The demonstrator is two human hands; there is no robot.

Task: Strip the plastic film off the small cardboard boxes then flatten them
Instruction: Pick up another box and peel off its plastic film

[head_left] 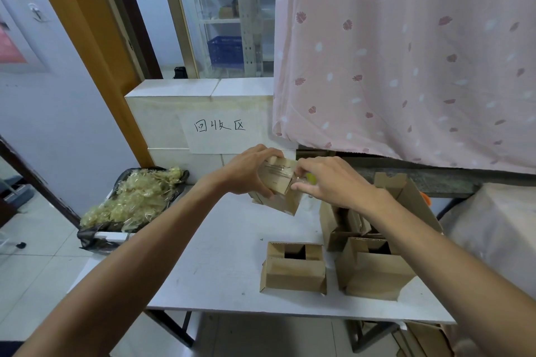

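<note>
The small cardboard box point(278, 184) is held in the air over the far middle of the table point(220, 255), tilted, with a band of clear plastic film point(280, 169) across its upper face. The left hand point(249, 172) grips it from the left, fingers curled round its body. The right hand point(327, 182) meets the box at its right corner, where thumb and fingers pinch the plastic film; something yellow-green shows just behind those fingers, too hidden to identify. On the near part of the table an open box point(293, 269) stands in the middle, and a second open box point(374, 272) sits just to its right. More cardboard boxes point(342, 223) are crowded behind them, under the right forearm, beside a tall cardboard flap point(406, 191). At the table's left edge a black bag point(95, 238) holds a heap of crumpled film scraps point(133, 200). On the far side a paper sign point(217, 130) with handwritten characters hangs on a pale tiled ledge. A pink patterned curtain point(406, 52) fills the far right.
</note>
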